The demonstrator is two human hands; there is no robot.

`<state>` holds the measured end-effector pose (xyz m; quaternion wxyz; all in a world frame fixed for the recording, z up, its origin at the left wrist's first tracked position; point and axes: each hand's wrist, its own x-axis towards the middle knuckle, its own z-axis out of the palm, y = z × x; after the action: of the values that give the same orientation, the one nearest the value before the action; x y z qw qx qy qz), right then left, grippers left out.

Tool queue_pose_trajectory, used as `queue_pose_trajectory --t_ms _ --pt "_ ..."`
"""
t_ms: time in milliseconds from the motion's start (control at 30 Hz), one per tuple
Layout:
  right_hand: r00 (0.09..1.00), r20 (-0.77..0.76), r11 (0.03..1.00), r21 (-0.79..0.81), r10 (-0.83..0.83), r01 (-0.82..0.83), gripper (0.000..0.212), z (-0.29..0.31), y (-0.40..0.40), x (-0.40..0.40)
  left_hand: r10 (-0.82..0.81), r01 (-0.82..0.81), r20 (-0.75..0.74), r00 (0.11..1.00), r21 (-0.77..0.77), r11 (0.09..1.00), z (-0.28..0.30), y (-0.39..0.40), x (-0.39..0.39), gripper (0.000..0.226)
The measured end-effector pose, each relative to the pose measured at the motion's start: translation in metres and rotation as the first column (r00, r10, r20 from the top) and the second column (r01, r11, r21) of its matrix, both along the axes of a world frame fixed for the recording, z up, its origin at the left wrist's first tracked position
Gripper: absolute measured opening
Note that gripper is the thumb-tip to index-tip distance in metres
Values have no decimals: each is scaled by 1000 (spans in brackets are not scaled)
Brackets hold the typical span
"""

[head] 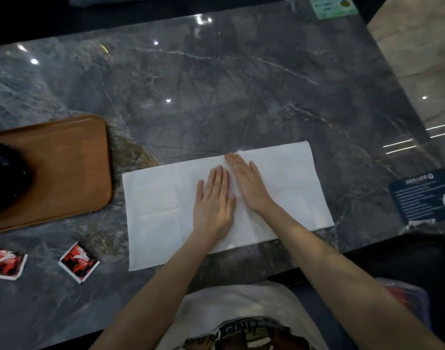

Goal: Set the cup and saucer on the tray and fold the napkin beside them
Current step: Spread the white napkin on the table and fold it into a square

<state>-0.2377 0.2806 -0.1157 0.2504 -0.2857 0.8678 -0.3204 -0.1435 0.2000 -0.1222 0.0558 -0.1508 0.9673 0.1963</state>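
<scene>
A white napkin lies spread as a long rectangle on the dark marble table, near the front edge. My left hand and my right hand rest flat on its middle, side by side, fingers together and pointing away from me. To the left sits a brown wooden tray. On the tray's left part, cut by the frame edge, stands a black cup on a black saucer.
Two red and black sachets lie on the table in front of the tray. A dark blue card sits at the right table edge, a green card at the far edge. The marble table stretches beyond the napkin.
</scene>
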Motion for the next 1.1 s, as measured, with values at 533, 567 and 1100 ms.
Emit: queue_pose_trajectory --t_ms 533,567,1100 --pt "885 -450 799 487 -118 354 66 -3 99 -60 5 -5 2 1000 -37 999 -2 1 0 65" --pt "871 -477 829 436 -118 351 66 -1 90 -50 8 -8 2 1000 -45 999 -2 1 0 66" --pt "916 -400 853 471 -17 222 67 -9 122 26 9 -9 3 1000 -86 996 -8 2 -1 68"
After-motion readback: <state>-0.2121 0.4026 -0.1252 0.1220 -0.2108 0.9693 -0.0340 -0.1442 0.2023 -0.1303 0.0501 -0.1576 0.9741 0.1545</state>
